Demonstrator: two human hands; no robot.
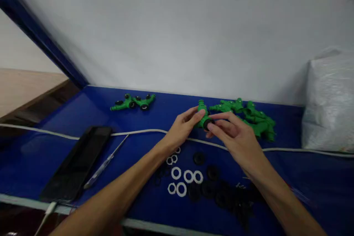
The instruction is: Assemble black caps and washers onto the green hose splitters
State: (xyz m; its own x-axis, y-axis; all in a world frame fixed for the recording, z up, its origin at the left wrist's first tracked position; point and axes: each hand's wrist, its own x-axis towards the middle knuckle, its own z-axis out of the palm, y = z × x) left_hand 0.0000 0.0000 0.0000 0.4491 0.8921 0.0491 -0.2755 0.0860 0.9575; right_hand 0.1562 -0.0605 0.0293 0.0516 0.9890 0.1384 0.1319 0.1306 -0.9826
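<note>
My left hand (182, 128) grips a green plastic hose fitting (202, 115) above the blue table (83, 114). My right hand (233, 134) presses a black ring (208, 124) against the fitting's open end with its fingertips. Below my hands lie several white rings (181, 179) and several black washers (210, 184). A pile of green fittings (250, 118) sits just right of my hands, against the wall.
Two finished green fittings (134, 102) with black rings lie at the back left. A black phone (79, 162) and a screwdriver (106, 162) rest at the front left. A white cable (138, 132) crosses the table. A white bag (329, 103) stands at the right.
</note>
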